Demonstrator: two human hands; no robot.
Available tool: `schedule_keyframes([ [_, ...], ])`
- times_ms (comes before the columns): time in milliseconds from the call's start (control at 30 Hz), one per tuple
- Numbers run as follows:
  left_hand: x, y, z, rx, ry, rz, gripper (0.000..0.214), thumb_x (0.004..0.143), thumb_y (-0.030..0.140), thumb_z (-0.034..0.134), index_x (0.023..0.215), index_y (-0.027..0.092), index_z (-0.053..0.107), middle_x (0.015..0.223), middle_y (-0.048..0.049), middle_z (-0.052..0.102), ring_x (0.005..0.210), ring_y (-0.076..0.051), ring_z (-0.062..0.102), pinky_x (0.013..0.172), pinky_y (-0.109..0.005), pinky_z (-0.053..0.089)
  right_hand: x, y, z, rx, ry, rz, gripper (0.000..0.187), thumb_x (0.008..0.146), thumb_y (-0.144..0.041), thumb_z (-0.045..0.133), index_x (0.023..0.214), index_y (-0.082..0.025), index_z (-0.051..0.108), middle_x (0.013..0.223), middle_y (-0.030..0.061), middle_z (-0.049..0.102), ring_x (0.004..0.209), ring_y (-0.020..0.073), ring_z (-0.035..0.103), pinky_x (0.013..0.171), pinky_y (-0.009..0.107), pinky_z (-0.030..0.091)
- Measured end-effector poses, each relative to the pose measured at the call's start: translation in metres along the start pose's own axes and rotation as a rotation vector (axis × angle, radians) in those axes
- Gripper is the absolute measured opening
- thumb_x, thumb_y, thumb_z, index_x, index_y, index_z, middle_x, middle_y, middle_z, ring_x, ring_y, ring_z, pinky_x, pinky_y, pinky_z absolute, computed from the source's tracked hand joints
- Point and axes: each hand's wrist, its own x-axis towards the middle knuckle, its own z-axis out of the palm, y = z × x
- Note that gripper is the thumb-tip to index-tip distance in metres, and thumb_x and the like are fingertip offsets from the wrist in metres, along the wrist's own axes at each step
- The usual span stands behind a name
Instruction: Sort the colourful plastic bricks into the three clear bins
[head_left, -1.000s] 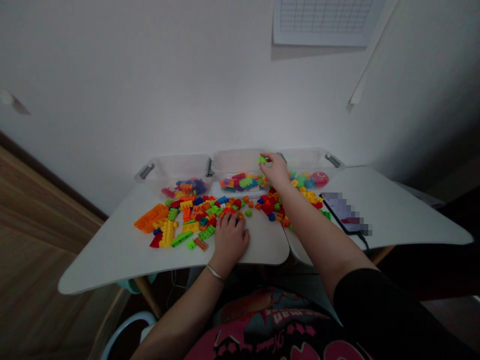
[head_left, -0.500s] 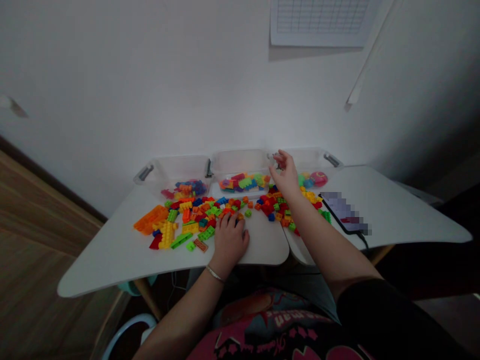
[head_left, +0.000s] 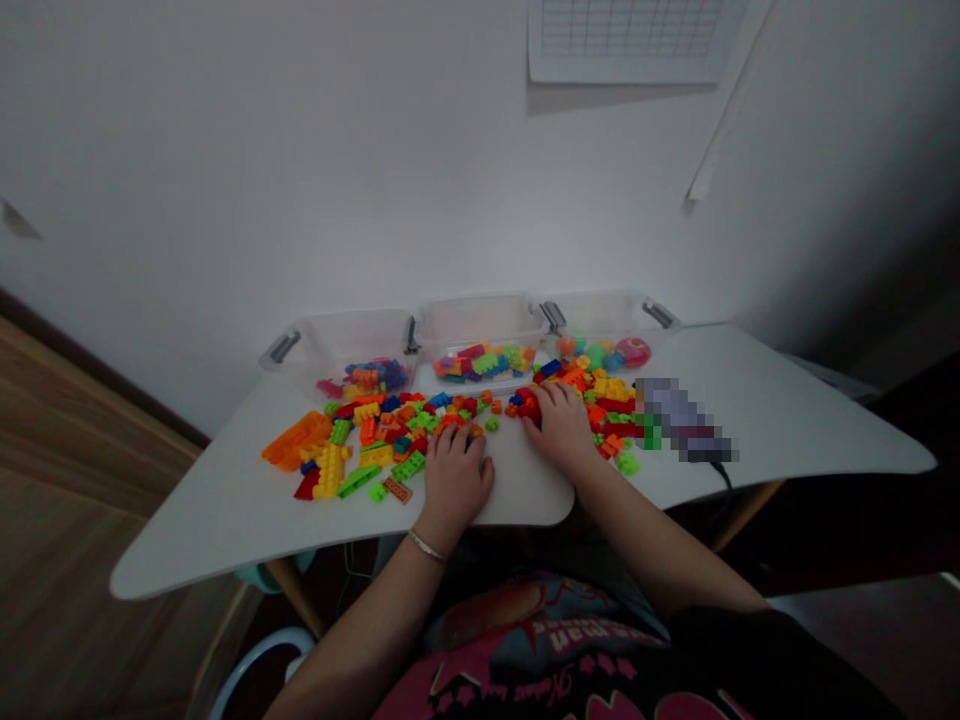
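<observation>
Your right hand [head_left: 559, 425] has dropped from beside the bins to the table [head_left: 517, 490], where half a second ago it hung raised in the air. Its fingers now curl over a red brick [head_left: 527, 403] at the near left edge of the right heap [head_left: 600, 385]; you hide too much of that grip to tell whether it is clamped on anything. Your left hand [head_left: 457, 478] stays palm down at the right end of the left heap [head_left: 375, 430], fingertips among the bricks, and whether its grip holds one cannot be told either. Behind the heaps stand your left bin [head_left: 352, 330], middle bin [head_left: 484, 315] and right bin [head_left: 600, 315], each with coloured pieces inside. To your right lies a blurred device [head_left: 686, 420], just beside the right heap.
</observation>
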Motion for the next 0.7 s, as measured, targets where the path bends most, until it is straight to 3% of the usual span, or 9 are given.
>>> schedule_keyframes([
  [167, 0.000, 0.000, 0.000, -0.001, -0.003, 0.005, 0.031, 0.086, 0.029, 0.056, 0.112, 0.021, 0.070, 0.134, -0.0103, 0.062, 0.128, -0.034, 0.050, 0.111, -0.055, 0.036, -0.004, -0.014, 0.006, 0.007, -0.098, -0.027, 0.046, 0.086, -0.033, 0.060, 0.129, -0.017, 0.059, 0.133, 0.0173, 0.059, 0.125, 0.0361, 0.048, 0.103, 0.053, 0.040],
  [333, 0.001, 0.000, 0.000, 0.000, -0.010, 0.006, 0.032, 0.086, 0.029, 0.055, 0.113, 0.021, 0.070, 0.135, -0.0107, 0.061, 0.128, -0.034, 0.050, 0.111, -0.055, 0.036, 0.001, -0.023, 0.012, 0.040, -0.176, -0.071, 0.044, 0.089, -0.026, 0.054, 0.132, -0.012, 0.057, 0.136, 0.0185, 0.057, 0.126, 0.0333, 0.050, 0.108, 0.050, 0.039],
  [700, 0.001, -0.002, 0.003, -0.028, 0.006, 0.013, 0.042, 0.084, 0.030, 0.055, 0.123, 0.015, 0.062, 0.136, -0.0147, 0.060, 0.128, -0.033, 0.051, 0.112, -0.052, 0.035, 0.011, -0.032, 0.026, 0.321, -0.182, -0.148, 0.046, 0.083, -0.020, 0.058, 0.129, -0.018, 0.057, 0.133, 0.0132, 0.059, 0.127, 0.0251, 0.050, 0.109, 0.044, 0.040],
])
